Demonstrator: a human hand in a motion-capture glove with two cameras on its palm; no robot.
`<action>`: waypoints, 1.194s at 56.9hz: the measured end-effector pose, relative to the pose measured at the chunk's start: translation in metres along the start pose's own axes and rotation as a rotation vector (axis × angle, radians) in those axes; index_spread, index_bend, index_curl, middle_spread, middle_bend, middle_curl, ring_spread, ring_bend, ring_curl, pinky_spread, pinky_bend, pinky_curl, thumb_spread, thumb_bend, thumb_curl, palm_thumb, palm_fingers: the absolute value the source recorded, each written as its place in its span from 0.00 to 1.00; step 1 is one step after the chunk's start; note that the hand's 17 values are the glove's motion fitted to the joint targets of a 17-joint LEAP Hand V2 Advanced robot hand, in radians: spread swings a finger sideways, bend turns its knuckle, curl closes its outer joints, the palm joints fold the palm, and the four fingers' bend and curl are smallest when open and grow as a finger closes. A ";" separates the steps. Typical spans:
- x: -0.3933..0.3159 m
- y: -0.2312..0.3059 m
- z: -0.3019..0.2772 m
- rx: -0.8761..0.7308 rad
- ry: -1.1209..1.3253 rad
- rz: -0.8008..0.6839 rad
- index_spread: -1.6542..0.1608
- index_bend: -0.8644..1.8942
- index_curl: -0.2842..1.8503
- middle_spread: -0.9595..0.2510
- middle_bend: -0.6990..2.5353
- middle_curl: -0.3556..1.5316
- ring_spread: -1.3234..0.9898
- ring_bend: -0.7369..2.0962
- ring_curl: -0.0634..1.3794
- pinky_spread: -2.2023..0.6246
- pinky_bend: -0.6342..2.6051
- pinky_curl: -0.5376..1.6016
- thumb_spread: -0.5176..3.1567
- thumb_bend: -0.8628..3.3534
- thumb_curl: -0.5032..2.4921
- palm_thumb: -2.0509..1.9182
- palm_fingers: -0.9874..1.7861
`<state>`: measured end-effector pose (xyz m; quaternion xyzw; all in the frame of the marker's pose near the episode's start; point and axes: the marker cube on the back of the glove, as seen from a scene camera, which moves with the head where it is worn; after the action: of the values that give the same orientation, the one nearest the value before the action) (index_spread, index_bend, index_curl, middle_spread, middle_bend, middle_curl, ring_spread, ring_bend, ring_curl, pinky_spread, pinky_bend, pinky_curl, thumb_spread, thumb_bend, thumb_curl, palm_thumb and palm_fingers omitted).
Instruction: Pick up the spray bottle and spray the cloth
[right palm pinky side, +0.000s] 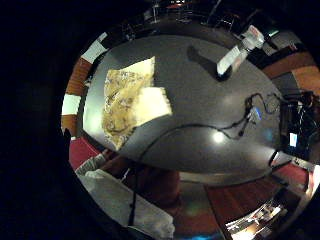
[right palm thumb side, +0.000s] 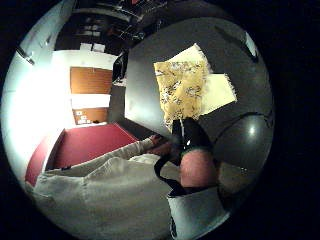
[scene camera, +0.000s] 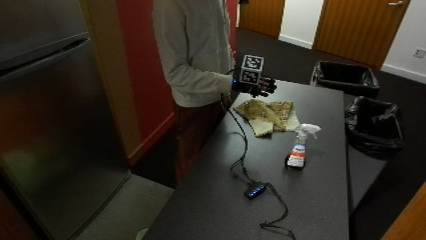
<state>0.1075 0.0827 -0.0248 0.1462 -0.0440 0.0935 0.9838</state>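
Note:
A white spray bottle (scene camera: 298, 148) with an orange label stands upright on the dark grey table (scene camera: 313, 200), a short way from the cloth. The yellow patterned cloth (scene camera: 269, 114) lies partly folded near the table's far end. My gloved right hand (scene camera: 255, 84) hovers above the table edge beside the cloth, fingers relaxed and holding nothing. In the little finger side palm view the bottle (right palm pinky side: 236, 56) and the cloth (right palm pinky side: 129, 100) lie well apart on the table (right palm pinky side: 200, 95). The thumb side palm view shows the cloth (right palm thumb side: 187, 86) below the palm and a bare fingertip (right palm thumb side: 198, 168).
A black cable (scene camera: 237, 150) runs along the table to a small blue-lit device (scene camera: 255, 190). Two black bins (scene camera: 346, 76) (scene camera: 375, 124) stand past the table's far side. A steel fridge (scene camera: 53, 125) and a red wall are beside the person.

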 end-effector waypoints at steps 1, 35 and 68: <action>0.003 0.001 -0.001 0.005 0.001 0.009 0.68 0.38 0.28 0.77 0.28 0.35 0.60 0.33 0.17 0.86 0.28 0.40 0.41 0.20 0.32 0.71 0.39; 0.070 0.012 -0.039 0.477 -0.139 0.179 0.71 0.35 0.26 0.79 0.28 0.36 0.58 0.35 0.21 0.85 0.29 0.42 0.41 0.20 0.33 0.72 0.41; 0.126 -0.038 -0.027 0.894 -0.415 0.386 0.77 0.35 0.22 0.76 0.31 0.39 0.57 0.41 0.26 0.83 0.31 0.42 0.41 0.20 0.33 0.72 0.45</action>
<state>0.2395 0.0767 -0.0466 0.5562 -0.2198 0.2518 0.7608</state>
